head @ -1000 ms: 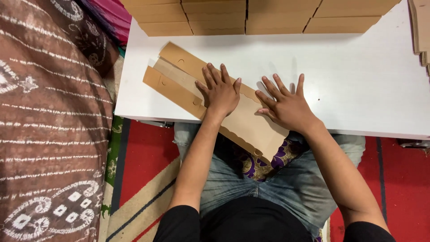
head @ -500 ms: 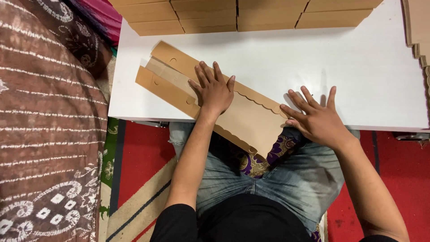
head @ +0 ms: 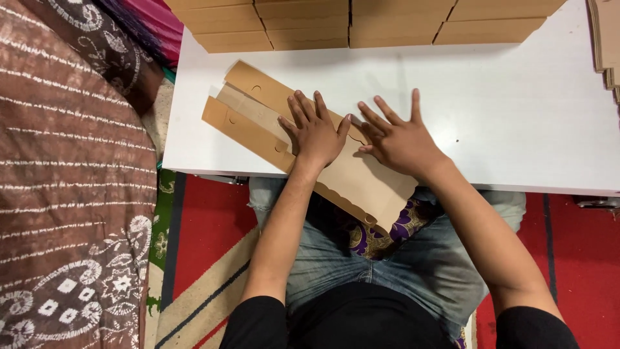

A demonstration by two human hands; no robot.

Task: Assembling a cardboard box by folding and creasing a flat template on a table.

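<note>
Since half a second ago the right hand point(head: 402, 139) has come back from the bare white surface at the near edge of the bench and now lies on the flat brown die-cut cardboard box blank point(head: 303, 145), close beside the left hand point(head: 314, 132), which has kept its place on the sheet.

Both hands lie palm down with the fingers spread and straight, released and pressing flat on the cardboard rather than grasping anything. The left thumb and the right thumb nearly meet over the middle of the blank.

The cardboard blank lies on the white rectangular bench point(head: 516, 110), with its long axis running diagonally: the far end points up and to the left, toward the bench's left corner, and the near end points down and to the right, overhanging the bench's front edge above the person's lap. The far end shows narrow flaps with small curved slits; the near part has a scalloped edge along its lower side.

Along the back edge of the bench stands a row of stacked flat brown cardboard sheets point(head: 361, 22), well apart from the hands. A further pile of cardboard edges point(head: 607, 45) shows at the right rim of the view. To the left of the bench lies a brown patterned cloth with white stripes point(head: 71, 181), and a red rug with tan bands point(head: 206, 271) covers the floor below.
</note>
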